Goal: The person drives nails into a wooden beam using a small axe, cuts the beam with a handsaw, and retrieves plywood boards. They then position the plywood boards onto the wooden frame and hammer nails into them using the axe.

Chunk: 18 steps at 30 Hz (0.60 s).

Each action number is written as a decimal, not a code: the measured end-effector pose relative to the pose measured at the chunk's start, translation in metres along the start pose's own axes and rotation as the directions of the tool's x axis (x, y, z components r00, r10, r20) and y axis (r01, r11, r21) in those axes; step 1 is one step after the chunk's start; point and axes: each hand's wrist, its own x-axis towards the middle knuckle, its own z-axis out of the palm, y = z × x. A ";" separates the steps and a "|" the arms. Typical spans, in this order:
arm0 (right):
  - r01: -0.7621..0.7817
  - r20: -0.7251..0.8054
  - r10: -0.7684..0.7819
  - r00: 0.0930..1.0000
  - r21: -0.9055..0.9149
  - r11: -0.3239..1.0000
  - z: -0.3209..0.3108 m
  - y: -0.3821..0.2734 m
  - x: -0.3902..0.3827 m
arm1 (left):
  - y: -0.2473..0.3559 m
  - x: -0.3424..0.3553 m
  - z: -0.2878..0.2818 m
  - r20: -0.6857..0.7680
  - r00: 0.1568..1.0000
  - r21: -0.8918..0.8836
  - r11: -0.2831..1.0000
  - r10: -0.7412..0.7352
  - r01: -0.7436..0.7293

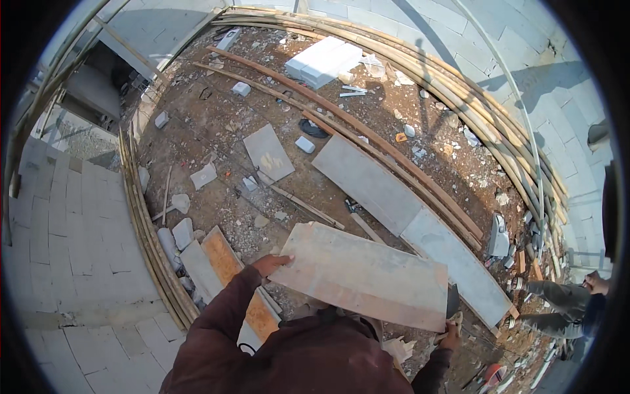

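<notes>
A long, pale, worn board point(367, 272) with brownish stains spans the space in front of my body, tilted down toward the right. My left hand point(272, 264) grips its left end, the thumb lying over the upper face. At the lower right corner, my right hand point(451, 336) is closed around the board's edge, its fingers partly hidden. Beyond the held board, two long grey panels point(371, 187) lie end to end on the ground. Near my left forearm rests an orange-brown board point(239, 282) beside a grey one point(200, 266).
Bamboo poles point(459, 92) line the curved block wall at the right, and more poles point(147, 243) run along the left. White blocks point(325, 60), a square board point(269, 152) and rubble lie on the dirt. At the right edge stands another person point(558, 312), partly visible.
</notes>
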 end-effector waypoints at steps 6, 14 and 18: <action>0.082 0.349 -0.158 0.924 0.225 0.971 0.083 -0.073 0.027 | -0.098 -0.075 -0.034 -0.147 0.981 -0.348 0.922 0.125 -0.170; 0.218 -0.087 -0.236 0.968 -0.179 0.960 0.081 -0.095 0.013 | -0.127 -0.084 -0.006 -0.002 0.953 -0.191 0.935 0.303 -0.298; 0.103 -0.292 -0.173 0.941 -0.241 0.965 0.019 -0.046 0.000 | -0.118 -0.053 0.030 -0.111 0.965 -0.274 0.926 0.238 -0.260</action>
